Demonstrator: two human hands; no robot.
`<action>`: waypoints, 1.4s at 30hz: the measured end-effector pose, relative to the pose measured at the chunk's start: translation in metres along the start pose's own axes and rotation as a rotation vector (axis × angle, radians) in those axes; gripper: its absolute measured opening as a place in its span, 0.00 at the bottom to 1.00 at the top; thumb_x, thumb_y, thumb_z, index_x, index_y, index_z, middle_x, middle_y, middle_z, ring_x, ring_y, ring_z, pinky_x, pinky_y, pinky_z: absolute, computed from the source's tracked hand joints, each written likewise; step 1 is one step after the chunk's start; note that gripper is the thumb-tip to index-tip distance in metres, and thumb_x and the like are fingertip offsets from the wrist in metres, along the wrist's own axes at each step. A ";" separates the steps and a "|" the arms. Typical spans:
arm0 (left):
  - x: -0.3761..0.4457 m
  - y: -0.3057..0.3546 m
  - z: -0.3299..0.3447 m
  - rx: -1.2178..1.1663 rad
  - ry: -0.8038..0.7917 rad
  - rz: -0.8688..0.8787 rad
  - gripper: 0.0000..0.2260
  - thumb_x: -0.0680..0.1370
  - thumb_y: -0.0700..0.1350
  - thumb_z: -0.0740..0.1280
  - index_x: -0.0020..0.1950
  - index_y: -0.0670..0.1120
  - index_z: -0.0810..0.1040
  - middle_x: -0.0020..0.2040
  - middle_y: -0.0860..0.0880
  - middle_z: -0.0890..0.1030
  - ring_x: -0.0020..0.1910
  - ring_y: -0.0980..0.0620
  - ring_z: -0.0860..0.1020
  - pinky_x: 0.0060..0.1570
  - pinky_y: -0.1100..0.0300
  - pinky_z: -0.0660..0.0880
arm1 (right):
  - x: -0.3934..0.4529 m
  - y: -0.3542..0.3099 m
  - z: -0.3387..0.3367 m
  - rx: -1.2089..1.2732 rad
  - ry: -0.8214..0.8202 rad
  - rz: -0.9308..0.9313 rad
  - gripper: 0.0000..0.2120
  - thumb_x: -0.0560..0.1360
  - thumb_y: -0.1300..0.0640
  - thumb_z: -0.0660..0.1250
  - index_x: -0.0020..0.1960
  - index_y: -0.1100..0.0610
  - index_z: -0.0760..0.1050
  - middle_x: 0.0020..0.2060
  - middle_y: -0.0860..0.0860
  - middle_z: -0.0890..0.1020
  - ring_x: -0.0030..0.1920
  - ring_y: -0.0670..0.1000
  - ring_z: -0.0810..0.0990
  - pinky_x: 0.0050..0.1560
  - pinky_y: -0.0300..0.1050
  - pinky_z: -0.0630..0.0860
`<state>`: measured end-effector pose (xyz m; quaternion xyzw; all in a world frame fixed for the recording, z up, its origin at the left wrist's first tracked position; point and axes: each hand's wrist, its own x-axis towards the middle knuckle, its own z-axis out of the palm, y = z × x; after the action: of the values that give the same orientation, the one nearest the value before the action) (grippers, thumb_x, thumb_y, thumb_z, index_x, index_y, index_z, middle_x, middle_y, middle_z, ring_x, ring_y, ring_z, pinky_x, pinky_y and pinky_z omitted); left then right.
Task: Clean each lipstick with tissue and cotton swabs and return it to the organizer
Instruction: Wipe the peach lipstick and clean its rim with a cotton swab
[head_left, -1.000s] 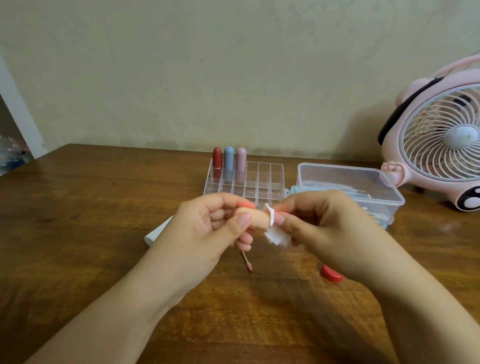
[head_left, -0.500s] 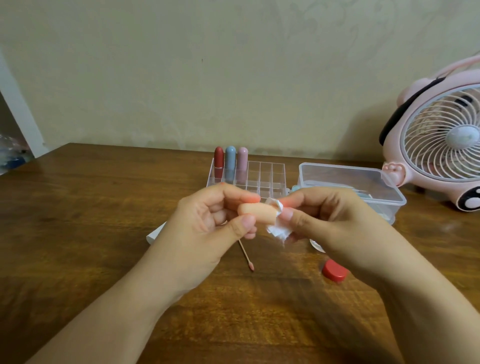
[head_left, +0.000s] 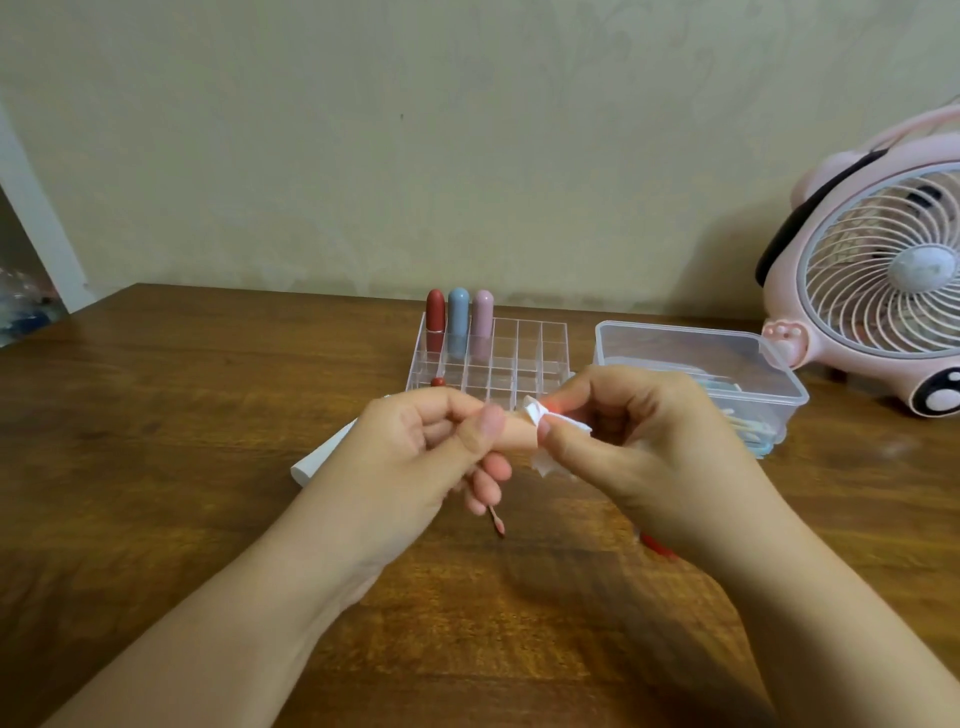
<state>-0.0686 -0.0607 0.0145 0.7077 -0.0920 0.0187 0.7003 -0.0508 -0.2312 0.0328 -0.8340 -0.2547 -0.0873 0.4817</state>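
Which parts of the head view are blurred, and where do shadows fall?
Head view: the left hand thumb tip and the tissue look slightly motion-blurred; the organizer is sharp; soft shadows lie on the table under both forearms; the fan bends at the wide-angle edge.

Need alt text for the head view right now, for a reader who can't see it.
Two hands meet over a wooden table: the left hand holds a peach lipstick while the right hand pinches white tissue against its end. Behind stand a clear organizer with three lipsticks, a plastic box and a pink fan.
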 end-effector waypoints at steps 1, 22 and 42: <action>0.000 0.000 -0.001 0.006 0.001 0.048 0.12 0.69 0.46 0.68 0.49 0.41 0.80 0.35 0.46 0.83 0.32 0.54 0.79 0.33 0.65 0.76 | 0.000 0.001 0.000 0.008 -0.003 0.007 0.04 0.69 0.53 0.68 0.38 0.53 0.80 0.28 0.50 0.80 0.26 0.44 0.72 0.28 0.35 0.67; 0.001 -0.002 -0.001 -0.033 0.058 0.106 0.16 0.62 0.49 0.73 0.47 0.46 0.78 0.41 0.52 0.83 0.42 0.54 0.82 0.42 0.64 0.77 | 0.004 0.008 0.007 0.189 -0.004 0.066 0.02 0.71 0.60 0.69 0.40 0.57 0.80 0.31 0.59 0.82 0.31 0.52 0.76 0.34 0.46 0.73; 0.000 0.000 -0.002 -0.026 0.072 0.171 0.12 0.64 0.41 0.70 0.47 0.49 0.81 0.42 0.50 0.85 0.40 0.57 0.82 0.39 0.67 0.76 | 0.004 0.004 0.008 0.260 0.037 0.155 0.04 0.72 0.61 0.67 0.41 0.56 0.80 0.31 0.52 0.83 0.30 0.45 0.78 0.34 0.37 0.76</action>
<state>-0.0687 -0.0589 0.0150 0.6869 -0.1273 0.1026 0.7081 -0.0464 -0.2251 0.0268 -0.7801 -0.1898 -0.0312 0.5953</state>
